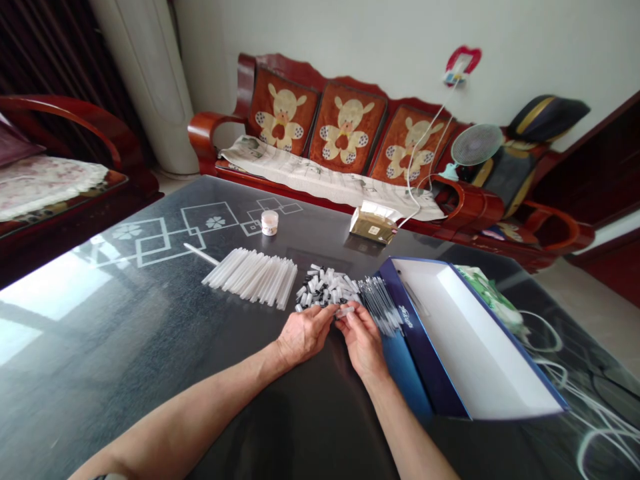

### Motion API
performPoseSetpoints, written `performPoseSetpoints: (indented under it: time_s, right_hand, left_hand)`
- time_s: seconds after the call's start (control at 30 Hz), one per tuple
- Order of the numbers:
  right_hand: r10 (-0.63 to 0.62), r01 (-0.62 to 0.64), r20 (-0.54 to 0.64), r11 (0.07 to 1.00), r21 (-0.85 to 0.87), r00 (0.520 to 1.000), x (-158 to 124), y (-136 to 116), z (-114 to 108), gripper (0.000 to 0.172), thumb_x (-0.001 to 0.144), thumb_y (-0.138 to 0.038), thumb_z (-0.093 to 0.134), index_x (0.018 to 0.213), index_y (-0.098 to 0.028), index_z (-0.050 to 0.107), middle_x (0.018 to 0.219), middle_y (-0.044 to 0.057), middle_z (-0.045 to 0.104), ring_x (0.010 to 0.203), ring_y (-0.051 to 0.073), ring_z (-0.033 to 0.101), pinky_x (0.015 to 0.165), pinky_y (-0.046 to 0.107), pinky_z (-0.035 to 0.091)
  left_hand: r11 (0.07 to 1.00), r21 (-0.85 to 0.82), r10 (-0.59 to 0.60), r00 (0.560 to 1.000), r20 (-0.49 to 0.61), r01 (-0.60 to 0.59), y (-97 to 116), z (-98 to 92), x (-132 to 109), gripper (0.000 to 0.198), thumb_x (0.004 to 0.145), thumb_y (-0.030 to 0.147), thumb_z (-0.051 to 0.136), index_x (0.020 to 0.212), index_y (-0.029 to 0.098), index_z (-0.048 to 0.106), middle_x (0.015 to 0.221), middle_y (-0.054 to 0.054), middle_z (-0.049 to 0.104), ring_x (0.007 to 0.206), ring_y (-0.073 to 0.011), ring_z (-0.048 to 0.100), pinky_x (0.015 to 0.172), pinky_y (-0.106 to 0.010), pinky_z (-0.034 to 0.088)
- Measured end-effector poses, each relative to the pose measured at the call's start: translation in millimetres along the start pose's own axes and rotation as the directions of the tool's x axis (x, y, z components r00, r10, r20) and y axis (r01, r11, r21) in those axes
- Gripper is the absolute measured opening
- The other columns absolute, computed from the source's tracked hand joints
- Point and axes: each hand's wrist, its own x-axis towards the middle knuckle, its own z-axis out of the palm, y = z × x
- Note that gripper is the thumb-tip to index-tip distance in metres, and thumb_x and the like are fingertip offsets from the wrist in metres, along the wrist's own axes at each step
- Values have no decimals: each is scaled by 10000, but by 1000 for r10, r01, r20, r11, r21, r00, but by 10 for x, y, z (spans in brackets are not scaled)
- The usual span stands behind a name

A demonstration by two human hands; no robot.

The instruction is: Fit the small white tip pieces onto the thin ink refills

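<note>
Between the fingertips of my right hand [364, 340] is a small whitish cap [345, 311]. My left hand [306, 333] has its fingers together and touches the near end of that piece; whether it holds something of its own is hidden. Just beyond both hands lies a pile of small white and black caps [325, 285]. White pen barrels [255, 277] lie side by side to the left of the pile. Thin pen refills [381, 303] lie to the right, beside and partly over the blue box's edge.
An open blue box [475, 333] with a white inside takes up the table's right side, with a green packet [490, 297] and white cables beyond it. A small jar [269, 223] and a tissue box [374, 223] stand farther back.
</note>
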Motion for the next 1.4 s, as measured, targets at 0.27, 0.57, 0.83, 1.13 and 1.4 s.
performPoseSetpoints:
  time_s: [0.27, 0.57, 0.83, 1.13, 1.4]
  right_hand:
    - [-75, 78, 26, 992, -95, 997, 48, 48, -82, 280, 704, -318, 777, 938, -235, 647, 909, -2, 663, 829, 138, 629, 740, 274, 525]
    - [-160, 198, 143, 926, -320, 977, 35, 79, -131, 254, 781, -374, 708, 975, -230, 631, 972, 13, 651, 903, 169, 626, 825, 312, 526]
    - [-178, 225, 142, 844, -486, 974, 20, -81, -130, 275, 781, -392, 705, 998, -228, 668, 958, 35, 701, 830, 187, 647, 813, 339, 532]
    - [-124, 153, 93, 883, -444, 988, 44, -12, -160, 244, 761, -403, 724, 936, -235, 700, 883, 7, 709, 765, 173, 659, 786, 339, 552]
    - [-66, 75, 35, 927, -367, 997, 21, 16, -123, 285, 730, -402, 751, 928, -206, 686, 806, 1, 691, 722, 160, 645, 764, 344, 553]
  left_hand:
    - [1000, 20, 14, 999, 46, -15, -5, 13, 18, 353, 962, 280, 371, 1271, 219, 528, 788, -25, 624, 647, -133, 625, 546, -201, 484]
    - [996, -85, -27, 995, 101, 36, -33, -16, 53, 273, 952, 274, 381, 1094, 168, 588, 841, -50, 639, 724, -150, 634, 650, -243, 517]
    - [998, -69, 6, 991, 135, 3, -10, -71, 83, 233, 938, 222, 363, 895, 154, 581, 831, -61, 574, 722, -141, 584, 633, -237, 500]
    - [994, 70, 74, 991, 107, -81, -34, -22, 37, 203, 953, 180, 347, 893, 170, 540, 795, -27, 551, 724, -139, 553, 633, -230, 479]
    - [964, 199, 174, 984, 33, -177, -36, 24, -11, 232, 915, 124, 366, 1074, 128, 535, 842, -53, 568, 779, -180, 564, 686, -285, 523]
